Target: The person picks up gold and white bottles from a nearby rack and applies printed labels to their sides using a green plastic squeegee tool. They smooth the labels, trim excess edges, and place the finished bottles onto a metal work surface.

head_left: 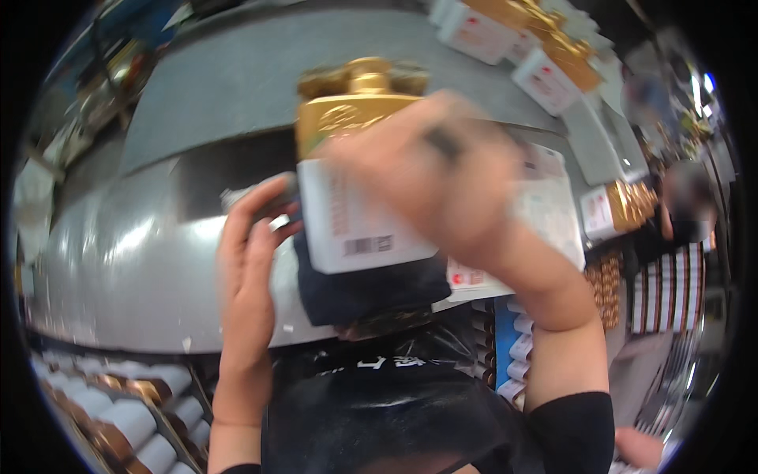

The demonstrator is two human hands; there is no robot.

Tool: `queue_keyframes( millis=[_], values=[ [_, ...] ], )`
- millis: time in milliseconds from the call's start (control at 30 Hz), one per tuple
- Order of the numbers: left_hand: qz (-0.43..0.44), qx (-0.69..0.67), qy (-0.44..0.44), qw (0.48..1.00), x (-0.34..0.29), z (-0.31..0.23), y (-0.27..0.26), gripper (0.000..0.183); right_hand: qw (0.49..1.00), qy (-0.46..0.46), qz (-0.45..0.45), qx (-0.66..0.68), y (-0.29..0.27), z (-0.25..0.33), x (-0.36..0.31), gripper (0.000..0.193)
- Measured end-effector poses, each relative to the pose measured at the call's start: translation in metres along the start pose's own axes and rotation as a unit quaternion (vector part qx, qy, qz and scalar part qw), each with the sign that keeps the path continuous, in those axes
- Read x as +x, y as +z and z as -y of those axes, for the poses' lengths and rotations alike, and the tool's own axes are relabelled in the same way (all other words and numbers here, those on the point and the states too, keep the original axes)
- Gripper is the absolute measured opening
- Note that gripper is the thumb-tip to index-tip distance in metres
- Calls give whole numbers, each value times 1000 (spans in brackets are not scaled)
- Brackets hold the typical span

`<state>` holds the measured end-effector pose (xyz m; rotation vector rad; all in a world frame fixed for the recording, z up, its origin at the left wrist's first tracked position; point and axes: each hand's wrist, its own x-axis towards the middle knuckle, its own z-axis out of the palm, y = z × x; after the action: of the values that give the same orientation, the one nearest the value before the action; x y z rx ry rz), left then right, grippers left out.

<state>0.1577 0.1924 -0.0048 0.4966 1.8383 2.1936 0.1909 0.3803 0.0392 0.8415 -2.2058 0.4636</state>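
Observation:
I hold a white rectangular bottle with a gold shoulder and gold cap up close to the camera. My right hand, blurred by motion, is wrapped around its upper right side. A dark blue cloth hangs under the bottle's base. My left hand is at the bottle's left edge, fingers curled on a small dark object that I cannot make out.
A grey metal conveyor surface curves across the left and middle. More white and gold bottles stand on the belt at the upper right. Rows of white bottles fill a crate at lower left. A person in a striped top stands at the right.

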Motion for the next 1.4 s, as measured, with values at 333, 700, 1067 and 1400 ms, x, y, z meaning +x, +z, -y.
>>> queue_keyframes(
  millis=[333, 700, 1067, 1400],
  values=[
    [26, -26, 72, 997, 4, 24, -15, 95, 996, 38, 4, 81, 14, 51, -35, 13],
    [-36, 206, 287, 935, -3, -13, 15, 111, 774, 620, 9, 129, -125, -92, -191, 29],
    [109, 604, 257, 746, 7, -4, 49, 63, 874, 251, 359, -213, -37, -184, -182, 19],
    [73, 494, 212, 840, 8, -23, 33, 29, 883, 322, 302, -163, -30, -189, -158, 17]
  ],
)
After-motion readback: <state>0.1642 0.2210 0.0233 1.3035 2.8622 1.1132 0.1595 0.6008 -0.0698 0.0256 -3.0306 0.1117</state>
